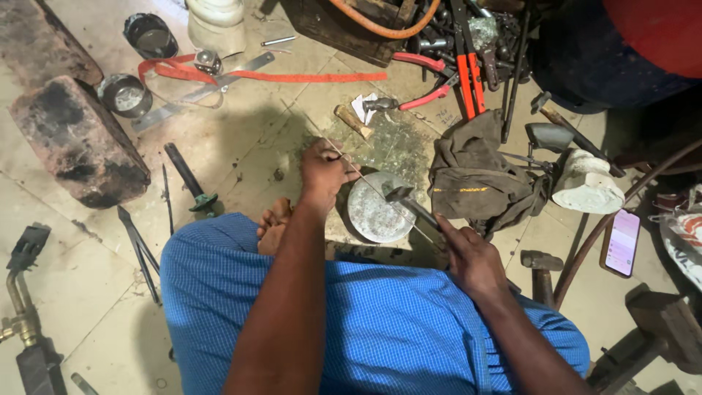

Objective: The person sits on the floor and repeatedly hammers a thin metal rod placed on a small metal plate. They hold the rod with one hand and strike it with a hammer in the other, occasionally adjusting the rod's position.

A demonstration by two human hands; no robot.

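Note:
I sit on the floor in blue cloth, looking down. My left hand (324,170) pinches one end of a thin metal rod (369,184) that runs slantwise across a round metal block (371,212). My right hand (468,252) grips the handle of a small hammer (406,199), whose head rests over the rod on the block. My bare foot (274,223) lies just left of the block.
A dark brick (77,139) lies at the left, with small tins (124,93), a steel ruler (201,89) and an orange strap nearby. Red-handled pliers (431,80), a brown cloth (475,175), a phone (621,241), another hammer (540,267) and a gas torch (25,292) surround me.

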